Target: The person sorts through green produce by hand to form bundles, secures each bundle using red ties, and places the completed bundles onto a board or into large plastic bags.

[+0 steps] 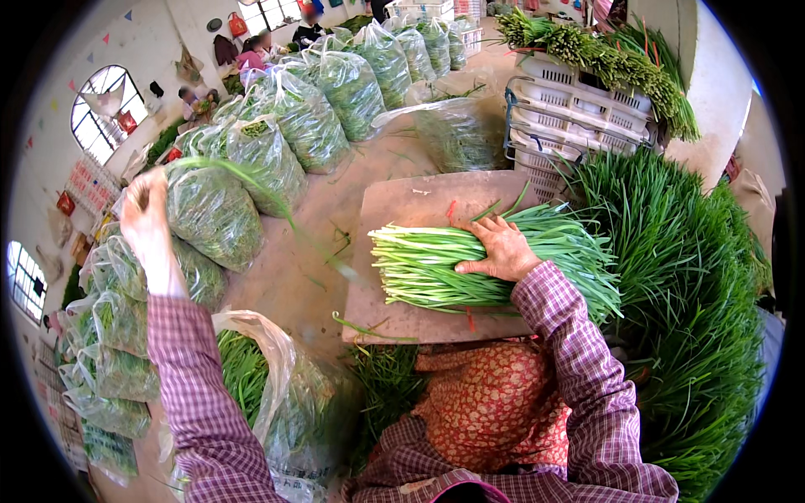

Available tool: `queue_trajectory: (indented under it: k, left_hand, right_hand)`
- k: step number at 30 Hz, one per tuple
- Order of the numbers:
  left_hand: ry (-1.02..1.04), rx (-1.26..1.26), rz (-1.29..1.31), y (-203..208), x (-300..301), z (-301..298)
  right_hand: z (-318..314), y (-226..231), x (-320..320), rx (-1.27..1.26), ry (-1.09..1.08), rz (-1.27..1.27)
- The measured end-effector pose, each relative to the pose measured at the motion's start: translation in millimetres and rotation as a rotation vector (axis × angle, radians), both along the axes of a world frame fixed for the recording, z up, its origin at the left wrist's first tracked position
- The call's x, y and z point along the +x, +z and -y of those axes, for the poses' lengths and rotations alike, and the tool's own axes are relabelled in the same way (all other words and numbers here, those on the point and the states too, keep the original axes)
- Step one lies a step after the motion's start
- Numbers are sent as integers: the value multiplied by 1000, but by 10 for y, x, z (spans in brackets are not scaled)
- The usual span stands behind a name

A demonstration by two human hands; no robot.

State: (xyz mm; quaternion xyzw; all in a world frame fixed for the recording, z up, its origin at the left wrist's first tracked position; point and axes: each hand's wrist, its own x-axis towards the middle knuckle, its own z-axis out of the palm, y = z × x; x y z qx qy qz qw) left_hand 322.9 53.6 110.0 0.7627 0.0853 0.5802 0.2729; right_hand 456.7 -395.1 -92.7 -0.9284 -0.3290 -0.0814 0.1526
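Observation:
A thick bundle of garlic chives [428,272] lies across a worn board [402,197] in front of me, pale stems to the left and green leaves to the right. My right hand [501,249] rests flat on top of it, fingers spread. Bits of red tie [451,209] stick out above and below the bundle. Raised out to the left, my left hand [147,205] is closed on a long green chive leaf [260,186], whose far end trails to the right and blurs. A few loose leaves [369,329] lie along the board's near edge.
An open plastic bag of greens [293,402] stands at my near left. Filled clear bags [214,218] line the left and back. Loose chives [671,293] are heaped at my right, near stacked white crates [579,117] topped with bundles [587,50]. People [251,54] sit far back.

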Motion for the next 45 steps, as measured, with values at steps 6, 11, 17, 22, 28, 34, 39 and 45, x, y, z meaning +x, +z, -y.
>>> queue_trajectory:
  k: [6,11,17,22,28,34,39,45]
  left_hand:
    - [-186,61,101,596,672,941]
    - [-591,-180,237,453,1269,1994]
    - [-758,-80,-427,-1025,1868,2202]
    - [-514,247,-927,-1530,1504,2005]
    - [-574,207,-1150,-1453,1336,1832]
    - [-741,183,-1209,-1507,1354,1726]
    - [-859,-83,-1159,-1420,1314,1491]
    - [-828,84,-1021,-1338,959,1854]
  right_hand:
    - [6,-84,-22,7,21,121]
    - [87,-88,-78,37,22,126]
    - [-39,-91,-137,141,85,249]
    - [15,-93,-164,201,84,244]
    - [-8,30,-232,155,4,298]
    - [31,-17,-114,95,57,341]
    - [6,-7,-70,63,74,117]
    - [65,0,-31,2,44,65]
